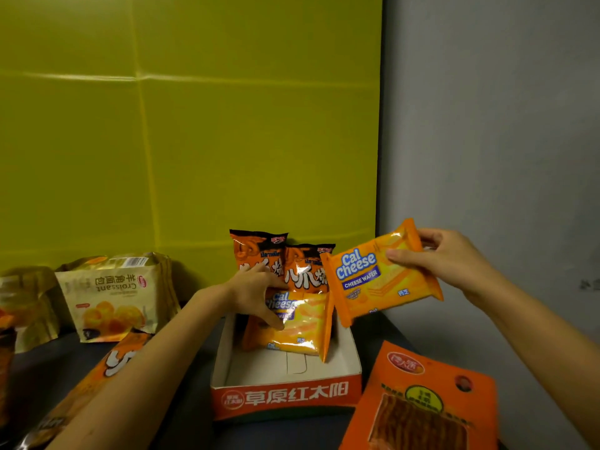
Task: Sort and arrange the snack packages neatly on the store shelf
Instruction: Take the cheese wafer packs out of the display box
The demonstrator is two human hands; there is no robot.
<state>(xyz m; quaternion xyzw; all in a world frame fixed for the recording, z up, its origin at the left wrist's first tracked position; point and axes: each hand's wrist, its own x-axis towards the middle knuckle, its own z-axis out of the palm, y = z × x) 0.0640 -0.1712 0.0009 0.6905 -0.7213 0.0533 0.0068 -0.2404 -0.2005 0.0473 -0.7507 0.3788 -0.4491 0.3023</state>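
An open cardboard tray (285, 396) with an orange front stands on the dark shelf. Two orange-and-black snack bags (251, 251) lean upright at its back. A Cal Cheese wafer pack (305, 329) leans in front of them, and my left hand (256, 293) grips its upper left edge inside the tray. My right hand (444, 261) holds a second Cal Cheese wafer pack (380, 280) in the air above the tray's right rear corner, pinched at its top right corner.
Croissant bags (110, 300) stand at the left against the yellow-green back wall. An orange snack bag (123, 355) lies under my left forearm. A flat orange spicy-strip pack (422, 404) lies right of the tray. A grey side wall closes the right.
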